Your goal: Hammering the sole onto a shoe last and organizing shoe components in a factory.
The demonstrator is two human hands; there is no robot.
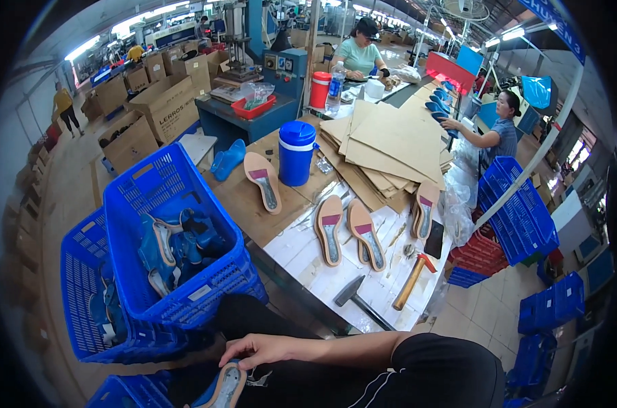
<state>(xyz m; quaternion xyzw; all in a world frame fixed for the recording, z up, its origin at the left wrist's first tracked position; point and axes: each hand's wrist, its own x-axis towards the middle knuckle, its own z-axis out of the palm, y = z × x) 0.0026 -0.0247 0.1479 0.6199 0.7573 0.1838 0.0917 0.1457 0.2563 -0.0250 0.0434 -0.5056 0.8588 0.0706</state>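
Note:
My right hand (255, 349) is closed on the end of a blue shoe (225, 389), its tan-rimmed, grey-centred face turned up. The shoe is partly cut off by the lower edge, above a blue crate (121, 394). My left hand is not in view. Beside my right hand stands a large blue crate (206, 289) with several similar blue shoes (176, 248) inside. On the table ahead lie tan soles (329, 231) with grey and purple middles, another pair of soles (366, 234), a black-headed hammer (363, 302) and a wooden-handled hammer (410, 282).
Brown cardboard sheets (397, 146) are piled on the table near a blue jug (297, 153). A dark phone (434, 238) lies by the right edge. Stacked crates (516, 204) stand to the right. Two people work farther along the table. A metal pole (536, 166) slants at right.

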